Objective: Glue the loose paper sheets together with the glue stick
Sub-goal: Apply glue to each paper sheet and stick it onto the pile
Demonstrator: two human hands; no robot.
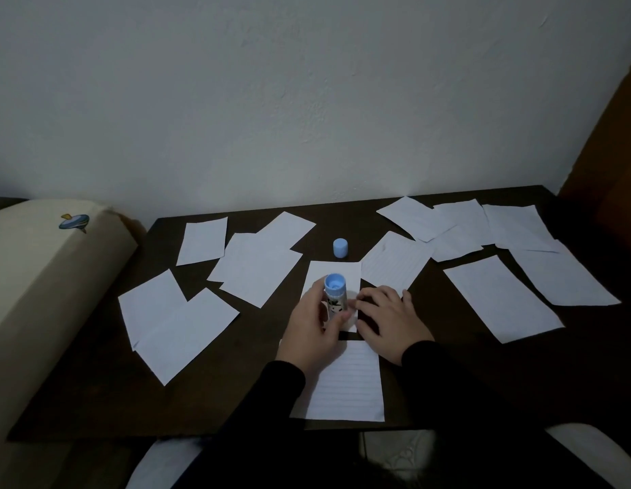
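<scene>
**Glue stick upright over the centre sheet**

The left hand [308,333] is wrapped around the glue stick [335,294], fingers and thumb curled on its barrel, blue end up, standing on the small centre sheet [337,273]. The right hand [388,322] lies just beside it, fingers spread flat, pressing that sheet's right edge. A lined sheet [345,386] sits nearer, under both wrists. The blue cap [340,248] stands just beyond, on the dark table [95,393]. Loose sheets scatter left [176,330] and right [501,298].
</scene>
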